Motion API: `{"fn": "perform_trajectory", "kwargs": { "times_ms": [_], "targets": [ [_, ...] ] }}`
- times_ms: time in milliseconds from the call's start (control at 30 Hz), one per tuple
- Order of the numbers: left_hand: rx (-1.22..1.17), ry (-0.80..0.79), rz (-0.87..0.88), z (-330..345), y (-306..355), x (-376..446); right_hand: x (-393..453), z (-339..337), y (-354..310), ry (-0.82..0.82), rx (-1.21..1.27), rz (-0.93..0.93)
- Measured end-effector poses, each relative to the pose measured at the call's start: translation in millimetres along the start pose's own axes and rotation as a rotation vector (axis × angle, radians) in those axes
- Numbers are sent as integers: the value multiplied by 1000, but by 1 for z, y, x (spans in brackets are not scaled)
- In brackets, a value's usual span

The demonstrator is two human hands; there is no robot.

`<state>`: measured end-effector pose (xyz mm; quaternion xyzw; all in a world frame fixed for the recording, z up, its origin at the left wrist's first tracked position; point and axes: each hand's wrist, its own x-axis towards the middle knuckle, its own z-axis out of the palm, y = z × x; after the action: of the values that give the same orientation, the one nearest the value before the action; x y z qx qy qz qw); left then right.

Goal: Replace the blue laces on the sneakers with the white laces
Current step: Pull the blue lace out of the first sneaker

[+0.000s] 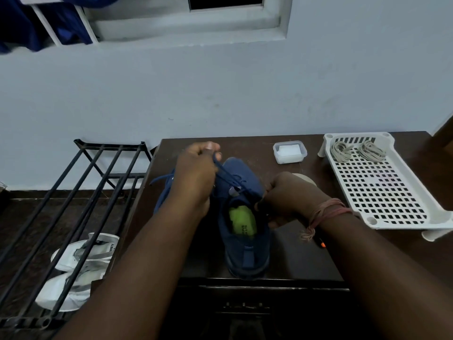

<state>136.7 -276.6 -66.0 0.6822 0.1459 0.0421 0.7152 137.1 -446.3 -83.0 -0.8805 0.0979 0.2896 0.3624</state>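
From the head camera, the blue sneaker [241, 217] stands on the dark counter [294, 253], heel toward the person, its green insole showing. The left hand [196, 173] is lifted above the toe and pinches a strand of the blue lace [221, 171] between curled fingers, the strand running taut down to the eyelets. The right hand [286, 200] is curled against the shoe's right side near the collar, gripping the upper there; whether it also holds lace I cannot tell. A second blue sneaker [163, 192] lies just behind the left wrist, mostly hidden.

The lace looks thin, soft and limp, so it should slide freely only when pulled along the line of each eyelet; the stiff tip is likely the best place to pinch for threading. The shoe seems light and would probably skid or tip unless braced at the collar or heel.

The white laces [356, 150] lie in two bundles at the far end of the white perforated tray [392, 204], well apart from the shoe. A small lidded plastic box [290, 151] sits beside the tray. On the floor to the left, a black metal rack [73, 204] stands over white shoes [81, 261].
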Motion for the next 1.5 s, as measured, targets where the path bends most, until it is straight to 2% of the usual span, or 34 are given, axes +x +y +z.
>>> {"fn": "perform_trajectory", "kwargs": {
  "times_ms": [33, 67, 133, 200, 267, 367, 434, 534, 734, 801, 901, 967, 1001, 1034, 1101, 1167, 1268, 1334, 1368, 1434, 1501],
  "targets": [
    [-28, -11, -28, -4, 4, 1, 1, 0, -1, -8, 32, 10],
    [48, -21, -26, -6, 8, 0, 3, 0, -1, 0, 45, 3],
    [481, -101, 61, -6, 8, -2, 5, 0, -1, -11, 24, -6],
    [976, -257, 202, -5, -2, -4, 4, 0, 0, -8, 0, -6],
    [1295, -333, 339, -1, -9, -12, 4, 0, 1, 27, -49, -46],
    [1428, -257, 516, 4, -13, -14, 1, 1, 2, 31, -59, -47],
    [1326, -209, 524, 7, -11, -15, 2, 0, 1, -3, 2, -15],
    [887, -167, 340, 7, -1, -12, 2, -1, 0, 17, 25, -17],
    [252, -35, 173, -9, 23, -3, -2, -1, -2, -9, -64, -29],
    [24, -58, 27, -11, 24, -2, -8, 2, -5, 10, -167, -112],
    [-507, -190, -254, -3, 31, -11, -16, 7, -8, 136, -285, -272],
    [-571, -273, -277, 3, 30, -12, -17, 12, -8, 174, -336, -322],
    [-466, -299, -240, 3, 28, -10, -19, 16, -9, 177, -328, -349],
    [-257, -294, -187, 1, 26, -8, -18, 19, -10, 182, -278, -382],
    [319, -186, -57, -5, 18, -4, -17, 24, -16, 244, -165, -459],
    [648, -130, 24, -14, 10, -2, -5, 22, -16, 358, -71, -392],
    [765, -219, -1, -21, 6, -8, 8, 10, -10, 331, 218, -151],
    [910, -322, -13, -20, 6, -13, 10, 8, -7, 326, 176, -108],
    [969, -342, -3, -20, 5, -13, 6, 10, -9, 372, 64, -140],
    [1036, -352, 7, -19, 1, -12, -8, 18, -14, 491, -134, -337],
    [1095, -362, 41, -21, 2, -10, -19, 26, -20, 441, -233, -567]
  ]
}}
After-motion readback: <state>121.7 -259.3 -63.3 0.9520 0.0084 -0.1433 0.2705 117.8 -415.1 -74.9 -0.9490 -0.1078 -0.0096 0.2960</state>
